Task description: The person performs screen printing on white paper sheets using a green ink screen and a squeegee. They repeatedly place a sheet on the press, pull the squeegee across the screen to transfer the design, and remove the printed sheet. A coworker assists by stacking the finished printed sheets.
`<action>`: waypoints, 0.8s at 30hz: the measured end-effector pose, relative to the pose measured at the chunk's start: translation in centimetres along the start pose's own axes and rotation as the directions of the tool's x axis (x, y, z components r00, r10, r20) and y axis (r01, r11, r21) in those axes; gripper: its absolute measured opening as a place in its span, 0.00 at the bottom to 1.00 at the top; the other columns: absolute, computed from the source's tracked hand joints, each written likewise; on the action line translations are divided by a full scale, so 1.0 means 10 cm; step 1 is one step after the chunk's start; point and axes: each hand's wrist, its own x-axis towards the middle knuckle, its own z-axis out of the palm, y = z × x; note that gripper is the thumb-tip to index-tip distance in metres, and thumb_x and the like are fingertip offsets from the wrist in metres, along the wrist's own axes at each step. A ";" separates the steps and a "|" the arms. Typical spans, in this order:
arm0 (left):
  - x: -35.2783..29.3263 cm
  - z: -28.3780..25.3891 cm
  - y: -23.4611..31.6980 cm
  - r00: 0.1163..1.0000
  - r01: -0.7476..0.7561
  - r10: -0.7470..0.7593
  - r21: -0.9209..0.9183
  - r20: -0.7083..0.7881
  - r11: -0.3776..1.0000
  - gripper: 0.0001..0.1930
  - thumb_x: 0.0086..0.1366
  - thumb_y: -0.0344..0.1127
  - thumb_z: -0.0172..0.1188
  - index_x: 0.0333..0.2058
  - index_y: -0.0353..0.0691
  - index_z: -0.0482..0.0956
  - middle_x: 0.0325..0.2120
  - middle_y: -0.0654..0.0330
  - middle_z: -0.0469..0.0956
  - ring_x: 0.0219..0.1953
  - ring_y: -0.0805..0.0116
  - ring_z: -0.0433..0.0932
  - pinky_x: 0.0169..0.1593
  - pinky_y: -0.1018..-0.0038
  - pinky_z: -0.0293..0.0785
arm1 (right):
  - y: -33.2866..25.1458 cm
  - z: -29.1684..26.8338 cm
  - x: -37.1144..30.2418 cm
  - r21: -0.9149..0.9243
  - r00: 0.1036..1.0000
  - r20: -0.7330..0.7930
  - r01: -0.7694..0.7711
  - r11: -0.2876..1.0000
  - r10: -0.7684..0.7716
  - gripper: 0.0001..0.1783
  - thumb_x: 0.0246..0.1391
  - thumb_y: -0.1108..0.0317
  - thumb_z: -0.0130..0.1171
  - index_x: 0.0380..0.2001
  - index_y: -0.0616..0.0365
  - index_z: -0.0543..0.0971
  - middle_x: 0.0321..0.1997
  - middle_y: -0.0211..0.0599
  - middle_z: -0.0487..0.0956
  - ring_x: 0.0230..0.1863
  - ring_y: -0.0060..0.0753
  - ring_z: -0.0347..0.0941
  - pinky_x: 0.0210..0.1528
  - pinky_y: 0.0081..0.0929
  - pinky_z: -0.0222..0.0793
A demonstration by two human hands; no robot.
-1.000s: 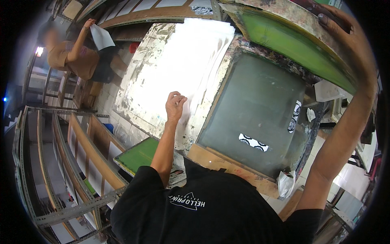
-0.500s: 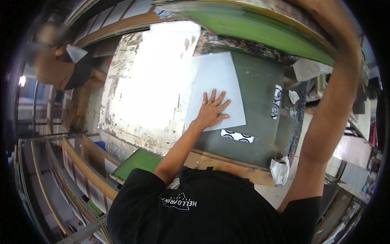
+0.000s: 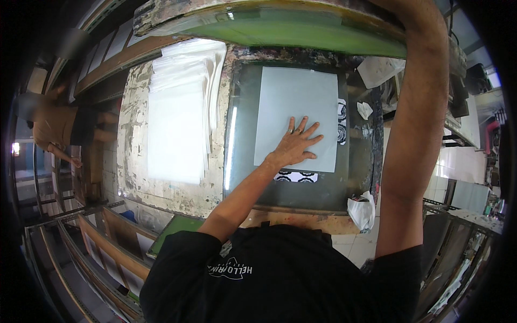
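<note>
My left hand (image 3: 299,145) lies flat with its fingers spread on a white sheet (image 3: 295,97). The sheet rests on a dark glossy printing bed (image 3: 245,107), its right and near edges beside two patterned black-and-white strips, the right-hand strip (image 3: 341,123) and the near strip (image 3: 296,176). Above the far side of the bed hangs a raised screen frame with green mesh (image 3: 301,32). My right arm reaches up to that frame's right part; my right hand (image 3: 401,8) is cut off by the upper edge, its fingers hidden.
Left of the bed, a stack of white sheets (image 3: 175,124) lies on a paint-stained board (image 3: 132,145). Crumpled paper (image 3: 362,211) hangs at the near right corner. Wooden racks (image 3: 116,242) stand at lower left. Another person (image 3: 56,126) is at far left.
The white sheet under my left hand has turned straight and shifted right, now alongside the two strips. My view has moved, and the other person's pose has changed.
</note>
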 end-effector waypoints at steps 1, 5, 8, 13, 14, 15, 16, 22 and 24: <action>-0.01 0.01 0.00 1.000 0.000 0.000 -0.011 -0.007 1.000 0.39 0.59 0.59 0.67 0.69 0.60 0.69 0.77 0.60 0.50 0.79 0.43 0.38 0.76 0.35 0.30 | -0.01 0.00 0.00 0.004 1.000 0.014 -0.007 1.000 0.007 0.32 0.50 0.42 0.74 0.40 0.65 0.88 0.31 0.48 0.87 0.29 0.36 0.83 0.32 0.33 0.78; -0.06 0.02 0.04 1.000 0.007 -0.007 -0.012 -0.018 1.000 0.39 0.60 0.58 0.67 0.69 0.58 0.69 0.77 0.58 0.50 0.79 0.43 0.38 0.76 0.35 0.30 | 0.12 0.04 0.02 0.047 0.998 0.003 0.059 0.997 -0.060 0.31 0.50 0.43 0.74 0.40 0.65 0.88 0.29 0.48 0.86 0.28 0.36 0.82 0.31 0.34 0.78; -0.10 0.03 0.07 1.000 0.002 -0.003 -0.013 -0.022 1.000 0.39 0.60 0.57 0.67 0.69 0.57 0.69 0.77 0.57 0.50 0.79 0.43 0.38 0.76 0.34 0.30 | 0.15 0.05 0.09 0.107 0.999 0.030 -0.023 0.994 0.019 0.32 0.49 0.42 0.74 0.40 0.65 0.88 0.30 0.49 0.86 0.29 0.37 0.83 0.32 0.35 0.79; -0.11 0.09 0.07 0.998 -0.012 0.010 -0.043 -0.060 0.999 0.38 0.60 0.57 0.67 0.69 0.56 0.70 0.76 0.56 0.51 0.79 0.43 0.39 0.75 0.33 0.28 | 0.16 0.09 0.05 0.045 0.998 -0.060 0.039 0.998 -0.036 0.36 0.48 0.40 0.75 0.42 0.68 0.87 0.36 0.54 0.86 0.35 0.43 0.83 0.38 0.37 0.80; -0.11 0.11 0.06 0.997 -0.022 0.019 -0.046 -0.076 0.999 0.38 0.60 0.58 0.67 0.68 0.55 0.70 0.76 0.56 0.51 0.78 0.43 0.39 0.75 0.32 0.27 | 0.18 0.14 0.01 0.003 0.989 -0.118 0.085 0.996 -0.084 0.37 0.47 0.40 0.75 0.42 0.69 0.87 0.37 0.55 0.85 0.37 0.44 0.83 0.39 0.38 0.80; -0.11 0.11 0.06 0.996 -0.023 0.020 -0.041 -0.086 0.999 0.39 0.60 0.58 0.67 0.69 0.55 0.70 0.76 0.56 0.51 0.78 0.43 0.39 0.75 0.32 0.28 | 0.17 0.14 -0.02 -0.013 0.986 -0.138 0.098 0.995 -0.099 0.38 0.47 0.40 0.75 0.43 0.69 0.86 0.39 0.56 0.85 0.38 0.45 0.83 0.41 0.38 0.80; -0.11 0.12 0.06 0.995 -0.024 0.021 -0.036 -0.097 0.999 0.40 0.59 0.59 0.67 0.69 0.55 0.69 0.76 0.55 0.51 0.78 0.43 0.39 0.75 0.32 0.28 | 0.16 0.15 -0.04 -0.019 0.980 -0.158 0.116 0.993 -0.117 0.38 0.47 0.40 0.75 0.43 0.69 0.86 0.39 0.56 0.85 0.39 0.45 0.83 0.42 0.38 0.80; -0.09 -0.07 0.12 0.997 0.066 -0.066 -0.030 -0.026 0.997 0.48 0.56 0.61 0.70 0.72 0.54 0.64 0.77 0.56 0.49 0.79 0.44 0.37 0.75 0.32 0.26 | 0.20 0.17 0.00 0.013 0.987 -0.135 0.086 0.996 -0.083 0.37 0.48 0.43 0.75 0.45 0.70 0.85 0.41 0.57 0.85 0.41 0.43 0.83 0.44 0.34 0.79; -0.08 -0.06 0.11 0.997 0.079 -0.080 -0.027 -0.019 0.996 0.48 0.55 0.61 0.70 0.72 0.53 0.63 0.77 0.56 0.48 0.79 0.44 0.37 0.75 0.32 0.26 | 0.16 0.21 -0.08 -0.043 0.966 -0.207 0.148 0.988 -0.153 0.36 0.49 0.44 0.75 0.45 0.70 0.85 0.40 0.56 0.85 0.40 0.42 0.83 0.43 0.33 0.79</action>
